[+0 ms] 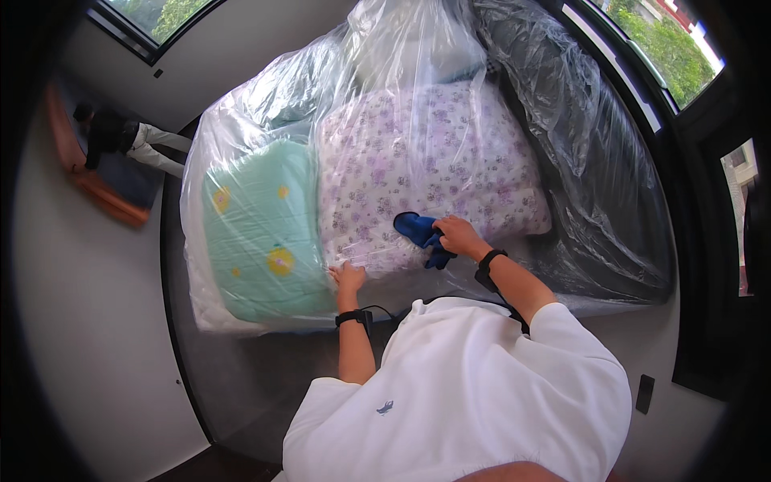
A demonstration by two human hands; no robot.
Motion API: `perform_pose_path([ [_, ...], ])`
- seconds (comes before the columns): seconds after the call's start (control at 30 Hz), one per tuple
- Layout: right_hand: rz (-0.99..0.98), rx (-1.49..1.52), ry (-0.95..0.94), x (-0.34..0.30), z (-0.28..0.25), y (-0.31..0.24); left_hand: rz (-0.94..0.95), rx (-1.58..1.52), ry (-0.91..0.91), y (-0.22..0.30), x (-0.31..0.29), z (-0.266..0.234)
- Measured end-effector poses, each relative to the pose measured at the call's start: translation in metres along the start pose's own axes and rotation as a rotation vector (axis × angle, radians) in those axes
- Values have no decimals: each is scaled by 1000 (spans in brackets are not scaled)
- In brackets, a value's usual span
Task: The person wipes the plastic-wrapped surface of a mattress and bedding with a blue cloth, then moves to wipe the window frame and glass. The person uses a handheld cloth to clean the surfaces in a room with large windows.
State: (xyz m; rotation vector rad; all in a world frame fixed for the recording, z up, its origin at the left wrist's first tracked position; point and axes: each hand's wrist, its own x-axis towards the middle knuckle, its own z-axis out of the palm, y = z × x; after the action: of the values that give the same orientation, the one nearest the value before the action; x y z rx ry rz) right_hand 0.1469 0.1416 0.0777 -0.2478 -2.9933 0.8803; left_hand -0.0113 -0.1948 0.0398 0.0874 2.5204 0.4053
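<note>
A clear plastic sheet (pixel 241 315) covers a bed piled with bedding. Under it lie a floral purple-and-white quilt (pixel 434 153) in the middle and a mint-green quilt (pixel 265 209) with yellow patches to the left. My left hand (pixel 348 277) is at the near edge of the floral quilt, its fingers closed on the plastic sheet. To its right, my right hand (pixel 460 238) grips what looks like a blue glove (pixel 416 230). One end of the glove has a dark-edged opening; the rest hangs from my fingers. Each wrist wears a black band.
At the far left, another person (pixel 116 135) in a dark top and light trousers leans over an orange-edged piece (pixel 64 149). Dark plastic-covered material (pixel 594 161) lies along the right. Windows (pixel 666 48) stand behind on both sides; a pale wall (pixel 88 305) runs along the left.
</note>
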Motion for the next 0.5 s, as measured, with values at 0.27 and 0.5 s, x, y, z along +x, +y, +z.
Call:
perform_pose_path([
  [0.27, 695, -108, 140, -108, -63, 177, -132, -40, 74, 64, -13, 89],
  [0.5, 572, 179, 283, -68, -88, 153, -237, -168, 130, 106, -33, 69],
])
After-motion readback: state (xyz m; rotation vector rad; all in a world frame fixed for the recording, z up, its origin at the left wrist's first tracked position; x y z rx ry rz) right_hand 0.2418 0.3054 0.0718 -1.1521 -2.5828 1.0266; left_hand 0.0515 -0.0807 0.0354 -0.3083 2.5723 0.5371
